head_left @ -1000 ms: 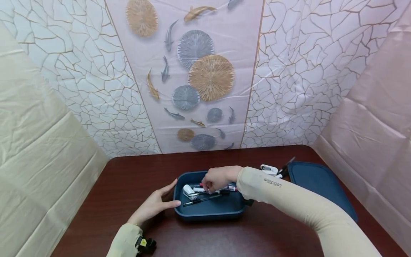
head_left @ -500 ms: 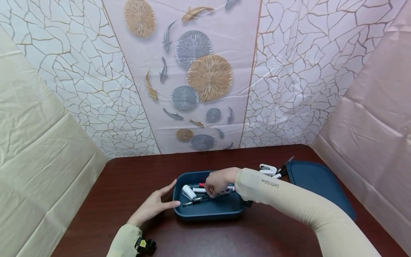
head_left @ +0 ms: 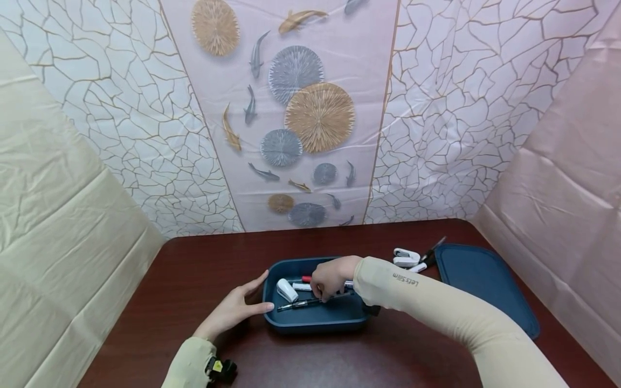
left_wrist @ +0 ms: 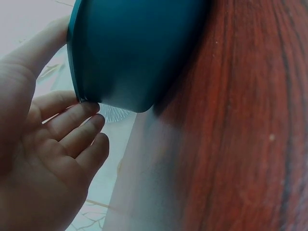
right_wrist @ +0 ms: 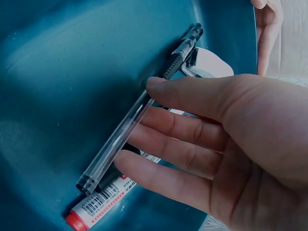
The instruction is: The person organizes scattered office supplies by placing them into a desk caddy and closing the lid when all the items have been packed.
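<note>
My right hand [head_left: 330, 277] reaches into a dark blue tray [head_left: 315, 326]. Its thumb and fingertips pinch a clear pen with black ends [right_wrist: 115, 137], which lies slantwise low over the tray floor in the right wrist view. Under the pen and fingers is a white marker with a red end [right_wrist: 101, 204], partly hidden. A small white rounded object [head_left: 287, 290] sits at the tray's left, beside the pen's black grip. My left hand [head_left: 230, 311] spans the tray's left end, thumb and fingers spread and touching the rim; the lower fingers are loosely bent in the left wrist view.
Right of the tray, a white stapler-like object [head_left: 406, 257], a white stick-shaped item [head_left: 418, 267] and a dark pointed tool [head_left: 432, 250] lie on the brown table [head_left: 208, 269]. A flat blue lid-like panel [head_left: 485, 285] is farther right. Patterned cloth [head_left: 310, 108] hangs behind.
My right hand has shifted slightly right and nearer within the tray, bringing the pen down toward the near side, clear of the white object. The left hand stays on the rim.
</note>
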The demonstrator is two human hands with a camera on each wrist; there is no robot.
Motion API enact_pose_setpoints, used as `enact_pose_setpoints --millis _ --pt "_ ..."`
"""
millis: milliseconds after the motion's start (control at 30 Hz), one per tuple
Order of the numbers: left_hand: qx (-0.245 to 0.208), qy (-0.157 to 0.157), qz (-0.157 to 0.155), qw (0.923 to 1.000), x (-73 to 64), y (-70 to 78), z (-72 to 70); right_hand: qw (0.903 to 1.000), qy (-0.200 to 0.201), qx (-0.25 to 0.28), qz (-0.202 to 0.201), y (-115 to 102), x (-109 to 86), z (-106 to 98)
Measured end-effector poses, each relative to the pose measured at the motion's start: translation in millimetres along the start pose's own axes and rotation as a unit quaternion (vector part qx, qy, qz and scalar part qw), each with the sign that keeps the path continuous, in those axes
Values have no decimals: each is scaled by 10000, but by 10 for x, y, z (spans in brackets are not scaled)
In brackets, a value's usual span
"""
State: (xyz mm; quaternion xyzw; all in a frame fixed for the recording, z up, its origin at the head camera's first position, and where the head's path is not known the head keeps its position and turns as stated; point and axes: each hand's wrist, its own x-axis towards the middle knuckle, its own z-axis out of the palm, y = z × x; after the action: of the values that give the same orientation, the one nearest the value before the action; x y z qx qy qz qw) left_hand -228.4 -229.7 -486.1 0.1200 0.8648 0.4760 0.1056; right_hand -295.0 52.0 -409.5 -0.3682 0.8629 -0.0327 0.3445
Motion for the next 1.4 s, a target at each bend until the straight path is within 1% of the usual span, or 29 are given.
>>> enact_pose_setpoints --millis 267,500,700,867,1100,1233,1333,1400 --pt "41 10 13 10000 2 -3 -2 9998 100 144 -121 3 37 42" --pt "26 -25 7 10000 6 4 -6 9992 177 236 -255 51 68 81" --pt "-22 -63 -26 10000 10 -3 -7 9989 243 189 -357 74 67 95" --pt "23 -49 -37 10000 5 0 -7 9989 277 76 -372 68 67 106" --pt "82 -54 -16 10000 5 2 4 9987 299 221 -348 70 67 113" --pt "66 -68 27 10000 15 14 -4 9985 364 -32 -420 69 59 101" --pt "21 -92 3 10000 11 21 -16 9975 423 -250 -517 83 50 85" --pt "-20 -100 -35 9999 -1 17 -24 9969 457 -225 -592 101 33 63"
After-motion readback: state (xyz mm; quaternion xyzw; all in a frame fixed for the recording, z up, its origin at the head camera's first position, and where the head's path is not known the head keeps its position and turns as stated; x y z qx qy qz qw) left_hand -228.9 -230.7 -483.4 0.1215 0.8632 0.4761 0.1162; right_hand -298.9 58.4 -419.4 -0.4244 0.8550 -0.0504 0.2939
